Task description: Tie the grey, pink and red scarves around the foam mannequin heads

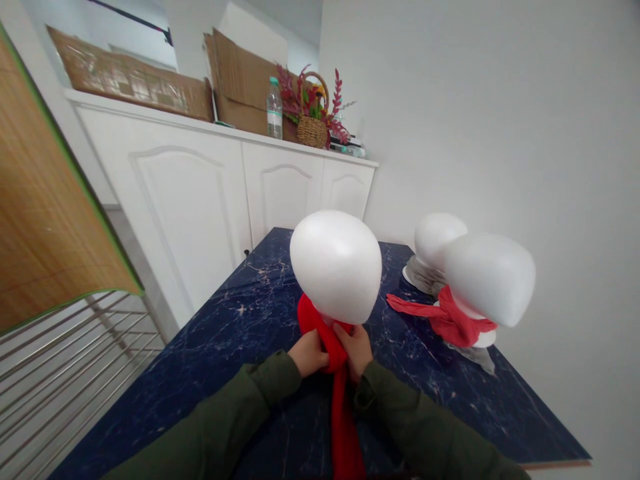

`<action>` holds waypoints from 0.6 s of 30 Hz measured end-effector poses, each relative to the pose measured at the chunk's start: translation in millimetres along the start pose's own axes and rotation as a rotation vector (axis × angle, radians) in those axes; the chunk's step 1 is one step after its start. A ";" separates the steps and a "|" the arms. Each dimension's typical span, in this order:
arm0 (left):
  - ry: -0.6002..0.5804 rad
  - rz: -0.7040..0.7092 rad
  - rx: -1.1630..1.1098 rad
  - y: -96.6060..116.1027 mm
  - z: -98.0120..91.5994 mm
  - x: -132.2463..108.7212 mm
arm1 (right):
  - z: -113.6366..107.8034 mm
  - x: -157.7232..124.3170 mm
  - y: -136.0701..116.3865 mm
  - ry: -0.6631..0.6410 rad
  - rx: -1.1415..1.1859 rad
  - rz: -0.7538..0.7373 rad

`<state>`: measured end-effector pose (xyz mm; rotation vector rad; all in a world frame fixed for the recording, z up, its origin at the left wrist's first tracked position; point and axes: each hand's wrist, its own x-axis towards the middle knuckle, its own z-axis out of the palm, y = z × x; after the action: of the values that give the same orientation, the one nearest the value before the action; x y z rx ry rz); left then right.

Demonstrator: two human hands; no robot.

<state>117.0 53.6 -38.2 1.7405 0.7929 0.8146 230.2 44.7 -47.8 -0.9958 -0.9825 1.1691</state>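
Note:
A white mannequin head (337, 263) stands upright on the dark blue marbled table (235, 307) in front of me. Around its neck is wrapped a bright red scarf (345, 427), whose long end hangs toward me between my forearms. My left hand (309, 353) grips the scarf at the left front of the neck, fingers closed on the cloth. On the other side, my right hand (356, 348) pinches the scarf just under the chin. Some fingertips are hidden in the folds.
To the right stand two more white heads, the nearer head (493, 273) with a coral-red scarf (457, 320), the farther head (436, 237) with a grey cloth (423, 273). White cabinets (175, 213) carry cardboard boxes, a bottle (274, 110) and a flower basket (313, 131). A metal rack (85, 360) is left.

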 end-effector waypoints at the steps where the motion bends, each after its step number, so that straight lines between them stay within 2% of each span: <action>1: 0.018 0.020 0.046 0.4 1.7 2.6 | -0.7 2.0 0.5 0.008 0.020 0.020; 3: 0.041 0.042 0.118 0.2 3.1 8.6 | -2.4 4.8 0.4 0.027 0.062 0.056; 6: 0.075 0.001 0.184 -3.4 -1.0 18.7 | -4.7 7.0 -0.4 0.024 0.134 0.091; 9: 0.059 -0.036 0.202 -8.7 -9.2 29.2 | -6.6 8.4 0.3 0.012 0.133 0.077; 14: -0.066 -0.015 0.157 -8.7 -19.5 44.7 | -12.2 10.7 6.6 -0.047 -0.010 0.005; 18: -0.131 -0.047 0.082 -10.5 -20.4 48.3 | -17.9 9.0 4.7 -0.074 -0.286 -0.105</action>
<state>125.8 106.3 -35.4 1.8206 0.7856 0.6374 247.3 52.3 -56.2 -1.1169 -1.2718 1.0019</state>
